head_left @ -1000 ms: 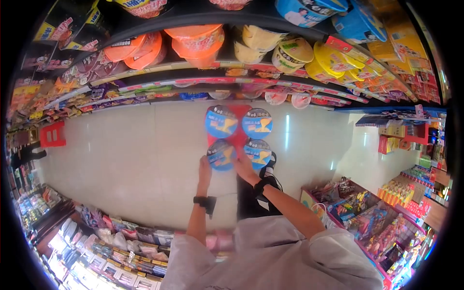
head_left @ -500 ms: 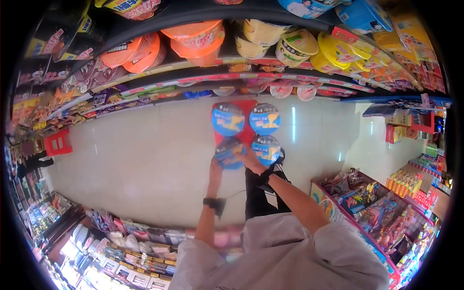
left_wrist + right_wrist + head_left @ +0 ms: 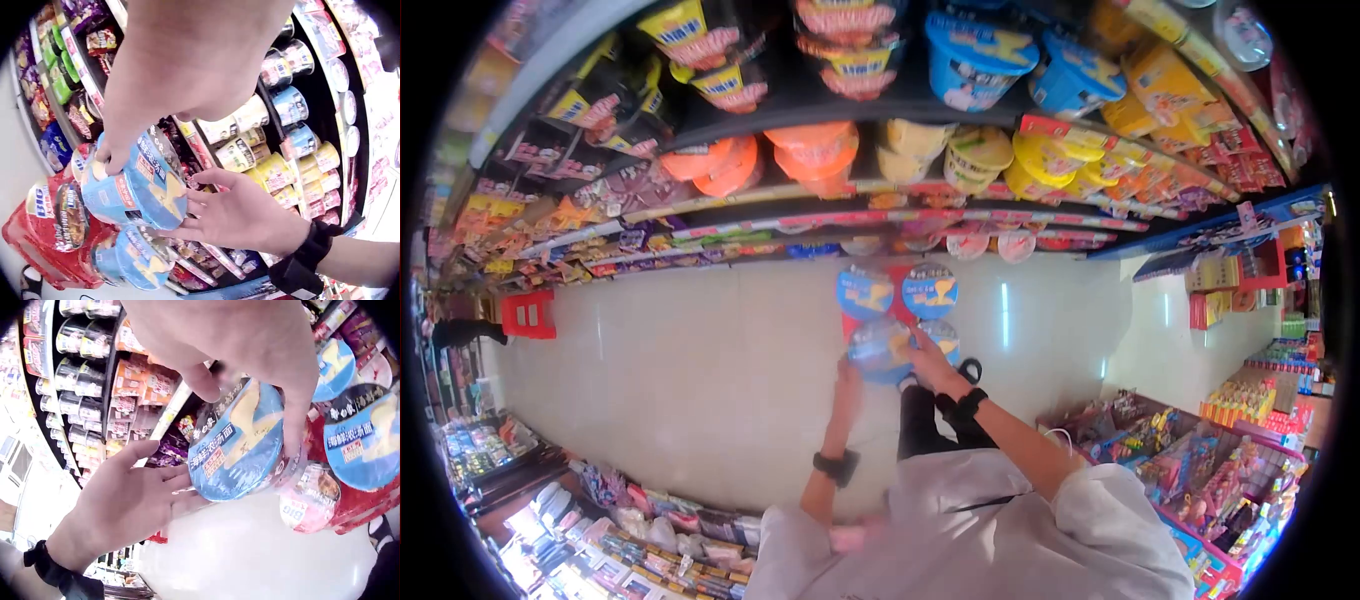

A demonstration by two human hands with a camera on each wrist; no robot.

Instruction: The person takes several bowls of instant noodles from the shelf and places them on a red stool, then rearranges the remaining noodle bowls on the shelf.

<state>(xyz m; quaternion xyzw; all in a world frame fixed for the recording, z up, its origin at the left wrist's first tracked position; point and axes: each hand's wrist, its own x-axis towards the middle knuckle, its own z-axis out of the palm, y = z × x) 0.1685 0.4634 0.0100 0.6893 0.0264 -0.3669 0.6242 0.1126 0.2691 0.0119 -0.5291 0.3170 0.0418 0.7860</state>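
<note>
Both hands are on a blue instant noodle bowl [image 3: 878, 348] with a blue and black lid. At its left side in the head view, my left hand [image 3: 849, 385] holds the wall, thumb bent against it in the left wrist view. From the other side my right hand [image 3: 940, 368] grips it, thumb and fingers spread round the bowl in the right wrist view. Three like bowls stand close by: one far left [image 3: 865, 292], one far right [image 3: 930, 292], and one near right [image 3: 943, 340], partly covered. Beneath them shows a red support [image 3: 62, 275].
Shelves [image 3: 800, 220] of noodle bowls and snack packets run across the front, including orange bowls [image 3: 815, 155] and yellow bowls [image 3: 1040, 165]. A display bin [image 3: 1160, 440] stands right, a red stool-like thing [image 3: 530, 315] far left. Pale tiled floor [image 3: 680, 370] lies between.
The held bowl looks larger and now overlaps the near right bowl more, both hands moving with it. The head view has tilted up, showing more of the upper shelf.
</note>
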